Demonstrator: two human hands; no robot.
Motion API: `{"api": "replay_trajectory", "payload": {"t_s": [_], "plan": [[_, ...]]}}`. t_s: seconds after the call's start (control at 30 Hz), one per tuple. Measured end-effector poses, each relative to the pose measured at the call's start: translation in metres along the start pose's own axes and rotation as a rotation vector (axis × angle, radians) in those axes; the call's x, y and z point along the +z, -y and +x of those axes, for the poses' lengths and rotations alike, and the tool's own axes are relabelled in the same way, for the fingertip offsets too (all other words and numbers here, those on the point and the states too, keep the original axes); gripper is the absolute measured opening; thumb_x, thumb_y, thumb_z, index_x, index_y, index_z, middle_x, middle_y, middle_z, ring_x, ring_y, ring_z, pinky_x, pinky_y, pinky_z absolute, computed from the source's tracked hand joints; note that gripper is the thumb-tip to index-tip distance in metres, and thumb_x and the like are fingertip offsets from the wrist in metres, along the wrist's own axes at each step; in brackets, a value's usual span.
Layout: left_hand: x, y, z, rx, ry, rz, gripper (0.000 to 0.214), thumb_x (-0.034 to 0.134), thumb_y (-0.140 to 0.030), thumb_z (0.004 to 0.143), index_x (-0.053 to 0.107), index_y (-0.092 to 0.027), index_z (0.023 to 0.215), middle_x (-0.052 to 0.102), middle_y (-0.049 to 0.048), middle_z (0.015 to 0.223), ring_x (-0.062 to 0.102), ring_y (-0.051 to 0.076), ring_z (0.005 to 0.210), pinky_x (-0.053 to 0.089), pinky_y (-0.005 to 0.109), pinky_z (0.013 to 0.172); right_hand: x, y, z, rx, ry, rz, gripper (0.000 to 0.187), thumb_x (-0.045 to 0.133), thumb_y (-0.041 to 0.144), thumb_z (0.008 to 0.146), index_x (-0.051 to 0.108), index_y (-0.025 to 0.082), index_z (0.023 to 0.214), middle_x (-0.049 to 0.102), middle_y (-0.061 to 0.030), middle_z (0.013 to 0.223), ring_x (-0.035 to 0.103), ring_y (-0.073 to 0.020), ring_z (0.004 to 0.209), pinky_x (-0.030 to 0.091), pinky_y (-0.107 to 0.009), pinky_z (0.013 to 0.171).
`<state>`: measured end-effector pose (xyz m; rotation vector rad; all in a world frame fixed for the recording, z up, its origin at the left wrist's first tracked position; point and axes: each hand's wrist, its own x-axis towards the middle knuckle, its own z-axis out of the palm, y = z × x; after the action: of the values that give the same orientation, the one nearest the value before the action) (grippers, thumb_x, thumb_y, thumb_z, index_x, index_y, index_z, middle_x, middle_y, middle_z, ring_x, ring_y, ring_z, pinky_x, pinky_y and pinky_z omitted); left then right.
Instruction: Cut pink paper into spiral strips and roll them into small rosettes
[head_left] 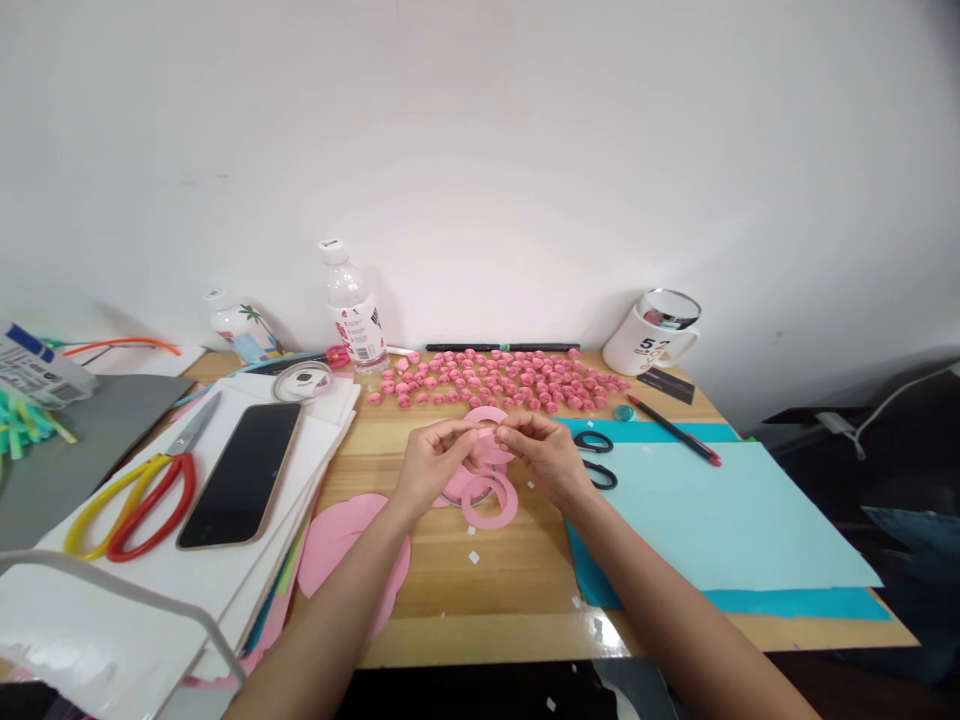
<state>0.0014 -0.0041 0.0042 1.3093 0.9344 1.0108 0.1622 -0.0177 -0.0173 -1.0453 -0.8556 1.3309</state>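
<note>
My left hand (439, 462) and my right hand (546, 458) meet above the wooden table, fingers pinched together. Between their fingertips is a curved pink paper strip (487, 414); whether it forms a full ring I cannot tell. Just below lies a pink paper ring (490, 515), overlapping more pink paper that the hands partly hide. Pink paper circles (341, 540) rest beside my left forearm. Many small pink paper rolls (510, 380) spread out behind my hands. Black-handled scissors (600, 474) lie right of my right hand, their blades hidden.
At left, a phone (240, 478) and red-yellow scissors (150, 500) lie on stacked paper. A water bottle (352, 320) and a white mug (651, 335) stand near the wall. Light blue sheets (720, 520) and a pen (675, 430) are at right. White paper bits (473, 558) dot the table.
</note>
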Motion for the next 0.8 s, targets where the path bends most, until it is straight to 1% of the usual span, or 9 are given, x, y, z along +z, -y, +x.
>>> {"api": "replay_trajectory", "payload": {"t_s": [0.1,0.27,0.43,0.63,0.8], "plan": [[0.0006,-0.0015,-0.0003,-0.003,-0.023,-0.008,0.017,0.063,-0.028,0.073,0.069,-0.013,0.08,0.061,-0.0006,0.054,0.055,0.011,0.049,0.047,0.023,0.054,0.0007,-0.0007,0.0005,0.024,-0.035,0.041,0.02,0.081,0.031,0.055,0.07,0.019,0.067,0.065,0.0003,0.062,0.056,-0.0107,0.059,0.045,-0.025,0.059],[0.0011,-0.0016,0.0001,-0.013,-0.058,-0.021,0.017,0.063,-0.027,0.073,0.069,-0.014,0.081,0.061,-0.001,0.053,0.055,0.011,0.048,0.047,0.023,0.053,0.0011,0.0007,0.0004,0.08,0.008,0.06,0.024,0.079,0.032,0.057,0.073,0.019,0.077,0.07,-0.0021,0.069,0.061,-0.0132,0.063,0.047,-0.026,0.062],[0.0009,0.0015,0.0009,-0.012,-0.049,-0.037,0.018,0.064,-0.028,0.072,0.069,-0.013,0.081,0.061,-0.0008,0.053,0.055,0.011,0.047,0.047,0.024,0.052,0.0003,0.0006,0.0008,0.071,-0.001,0.07,0.023,0.081,0.029,0.053,0.071,0.02,0.072,0.07,-0.001,0.068,0.061,-0.0127,0.061,0.049,-0.026,0.062],[0.0001,0.0025,0.001,-0.014,-0.03,-0.042,0.02,0.064,-0.029,0.072,0.069,-0.013,0.082,0.061,-0.0008,0.053,0.055,0.011,0.048,0.048,0.024,0.053,-0.0003,-0.0002,0.001,0.046,0.021,0.046,0.018,0.08,0.028,0.056,0.069,0.019,0.066,0.067,0.0011,0.062,0.058,-0.0099,0.057,0.046,-0.023,0.058],[-0.0003,0.002,0.0003,-0.015,-0.033,-0.041,0.021,0.064,-0.03,0.072,0.069,-0.013,0.084,0.062,-0.0005,0.054,0.057,0.011,0.049,0.049,0.024,0.054,-0.0021,-0.0034,0.0024,0.054,-0.003,0.052,0.018,0.081,0.028,0.056,0.071,0.02,0.068,0.068,-0.0002,0.063,0.06,-0.0112,0.059,0.048,-0.025,0.061]]}}
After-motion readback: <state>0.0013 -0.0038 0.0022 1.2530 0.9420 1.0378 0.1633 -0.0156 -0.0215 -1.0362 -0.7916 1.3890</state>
